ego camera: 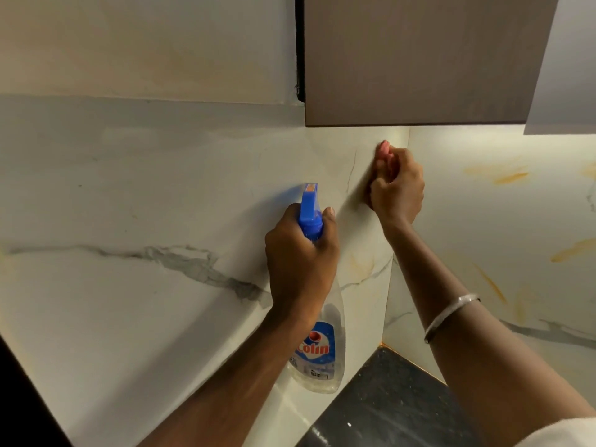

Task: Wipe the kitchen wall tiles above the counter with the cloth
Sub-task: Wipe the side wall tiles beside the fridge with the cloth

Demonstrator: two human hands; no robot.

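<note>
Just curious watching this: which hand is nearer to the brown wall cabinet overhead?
Right. The right hand presses a pink cloth on the tiles just under the brown wall cabinet; the left hand grips a clear spray bottle lower down.

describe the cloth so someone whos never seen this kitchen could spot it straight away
Find the brown wall cabinet, then drop to the tiled corner below it. There the right hand presses a bunched cloth against the tiles; it's the only pink thing there.

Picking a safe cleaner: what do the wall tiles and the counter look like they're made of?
Wall tiles: glossy ceramic or marble-look stone, judging by grey veining and sheen. Counter: dark speckled polished stone, probably granite. Spray bottle: clear plastic.
</note>
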